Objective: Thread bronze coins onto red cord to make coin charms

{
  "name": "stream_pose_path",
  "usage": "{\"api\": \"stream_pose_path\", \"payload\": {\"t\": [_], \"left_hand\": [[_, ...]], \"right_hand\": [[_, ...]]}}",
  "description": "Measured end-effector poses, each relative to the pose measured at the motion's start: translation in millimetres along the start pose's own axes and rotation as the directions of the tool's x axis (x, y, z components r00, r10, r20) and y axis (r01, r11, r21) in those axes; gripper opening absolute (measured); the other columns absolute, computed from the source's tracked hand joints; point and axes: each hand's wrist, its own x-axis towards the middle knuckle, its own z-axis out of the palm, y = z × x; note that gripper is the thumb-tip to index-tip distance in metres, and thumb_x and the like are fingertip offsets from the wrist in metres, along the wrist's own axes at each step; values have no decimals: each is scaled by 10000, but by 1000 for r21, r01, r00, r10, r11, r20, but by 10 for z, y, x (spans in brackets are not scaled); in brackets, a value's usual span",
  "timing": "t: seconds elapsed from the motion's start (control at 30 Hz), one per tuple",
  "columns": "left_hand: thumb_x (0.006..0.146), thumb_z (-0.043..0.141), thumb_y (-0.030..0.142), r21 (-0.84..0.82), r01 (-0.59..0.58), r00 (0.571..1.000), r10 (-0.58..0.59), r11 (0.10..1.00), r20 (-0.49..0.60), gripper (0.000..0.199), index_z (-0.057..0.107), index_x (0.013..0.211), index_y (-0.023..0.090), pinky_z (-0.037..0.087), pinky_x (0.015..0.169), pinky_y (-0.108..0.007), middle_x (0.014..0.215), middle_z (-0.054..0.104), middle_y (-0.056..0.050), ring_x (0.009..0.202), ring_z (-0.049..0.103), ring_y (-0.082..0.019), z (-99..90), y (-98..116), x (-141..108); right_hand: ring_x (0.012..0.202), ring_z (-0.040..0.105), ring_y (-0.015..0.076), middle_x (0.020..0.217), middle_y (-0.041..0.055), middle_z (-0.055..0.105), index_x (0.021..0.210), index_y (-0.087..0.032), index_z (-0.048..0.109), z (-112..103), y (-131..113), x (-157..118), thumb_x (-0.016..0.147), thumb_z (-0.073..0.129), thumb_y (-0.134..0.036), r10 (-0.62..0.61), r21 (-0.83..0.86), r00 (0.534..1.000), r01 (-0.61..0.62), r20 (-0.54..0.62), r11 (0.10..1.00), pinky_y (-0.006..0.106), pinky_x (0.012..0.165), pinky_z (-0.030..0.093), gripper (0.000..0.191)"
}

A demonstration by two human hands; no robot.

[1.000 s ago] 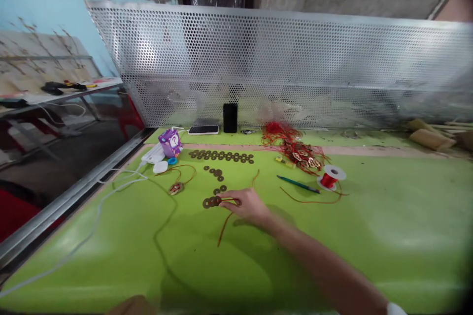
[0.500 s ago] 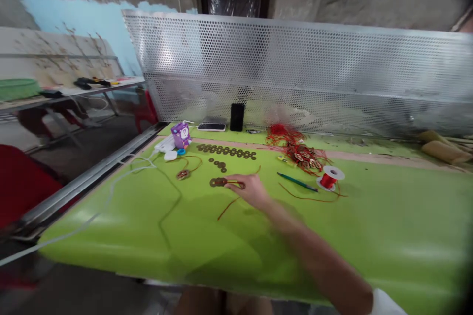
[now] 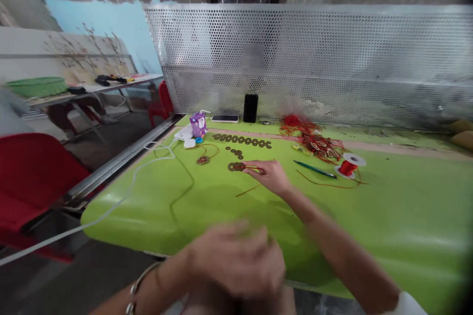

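Note:
My right hand (image 3: 272, 176) is pinched on a short overlapping row of round brown coins (image 3: 235, 167) with centre holes, just at the table surface. A red cord (image 3: 254, 168) runs from the coins under my fingers. My left hand (image 3: 242, 258), with a bracelet on its wrist, is over the near table edge; motion smears its fingers. Beyond the coins lie several small loose discs (image 3: 236, 153) and a long double row of similar coins (image 3: 242, 141). To the left rests a small coin piece (image 3: 203, 160) with a cord loop.
On the green table (image 3: 148, 221), a red cord spool (image 3: 347, 169), a teal pen (image 3: 316, 169) and a heap of red-corded coin pieces (image 3: 321, 145) lie right. A purple carton (image 3: 198, 124), phone (image 3: 225, 118) and black upright object (image 3: 250, 108) stand back. A white cable (image 3: 125, 202) crosses left.
My left hand has come into view at the bottom. The camera view has shifted, moving the scene rightward and slightly up. My right hand still grips the coins.

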Motion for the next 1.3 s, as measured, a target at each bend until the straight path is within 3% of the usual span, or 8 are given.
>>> {"api": "stream_pose_path", "payload": {"t": [0.07, 0.17, 0.23, 0.33, 0.57, 0.9, 1.13, 1.3], "left_hand": [[879, 590, 317, -96, 67, 996, -72, 993, -50, 165, 620, 1026, 247, 481, 920, -404, 1067, 628, -48, 1008, 584, -220, 44, -335, 246], [905, 519, 259, -177, 259, 953, -281, 949, -110, 295, 520, 1190, 186, 413, 992, -496, 1205, 554, -122, 1150, 508, -270, 77, -757, 531], [928, 502, 320, -263, 356, 927, -374, 896, -20, 330, 490, 1222, 172, 511, 861, -433, 1123, 602, -110, 995, 601, -231, 107, -942, 644], [924, 515, 368, -396, 433, 901, -401, 810, 165, 247, 579, 1026, 153, 553, 683, -309, 867, 673, -54, 751, 658, -169, 205, -1110, 721], [889, 576, 368, -563, 539, 840, -451, 626, 302, 227, 560, 973, 158, 531, 666, -273, 810, 648, -30, 725, 646, -145, 477, -1404, 758], [795, 679, 377, -598, 664, 746, -446, 448, 495, 255, 576, 832, 146, 477, 623, -260, 745, 651, -17, 648, 608, -129, 709, -1697, 864], [799, 665, 386, -624, 691, 714, -486, 366, 505, 266, 521, 746, 169, 407, 583, -221, 704, 609, 19, 628, 550, -109, 707, -1689, 789], [838, 628, 349, -622, 694, 709, -496, 363, 501, 207, 552, 768, 169, 383, 582, -216, 695, 571, 30, 635, 522, -105, 663, -1636, 781]], "right_hand": [[530, 625, 127, 928, 39, 758, 1029, -223, 752, -23, 10, 6, 892, 613, -369, -28, -4, 1000, 28, 6, 1000, 228, 550, 481, 244], [565, 651, 141, 914, 32, 760, 1029, -229, 750, -45, 22, 20, 903, 602, -350, -54, -13, 998, 55, 8, 998, 234, 578, 491, 229], [594, 671, 146, 922, 15, 759, 1024, -249, 749, -50, 30, 24, 909, 596, -337, -68, -18, 998, 68, 14, 998, 233, 584, 495, 211], [591, 685, 146, 892, -8, 762, 1013, -277, 748, -41, 63, 13, 905, 605, -332, -86, -28, 996, 87, 39, 996, 220, 556, 489, 187], [667, 720, 175, 905, 20, 761, 1028, -239, 736, 71, 272, -40, 927, 573, -362, -65, -63, 997, 67, 40, 996, 231, 565, 512, 229], [445, 597, 110, 698, 21, 741, 982, -170, 733, 184, 460, -76, 965, 451, -476, 25, -36, 999, -24, 38, 999, 206, 441, 441, 416], [359, 486, 83, 500, -26, 618, 961, -161, 709, 207, 443, -112, 955, 480, -456, 73, 23, 996, -74, 48, 997, 183, 384, 357, 373], [370, 438, 68, 503, -35, 587, 843, -163, 684, 190, 393, -110, 956, 498, -346, 93, 76, 995, -96, 37, 992, 182, 394, 325, 284]]}}
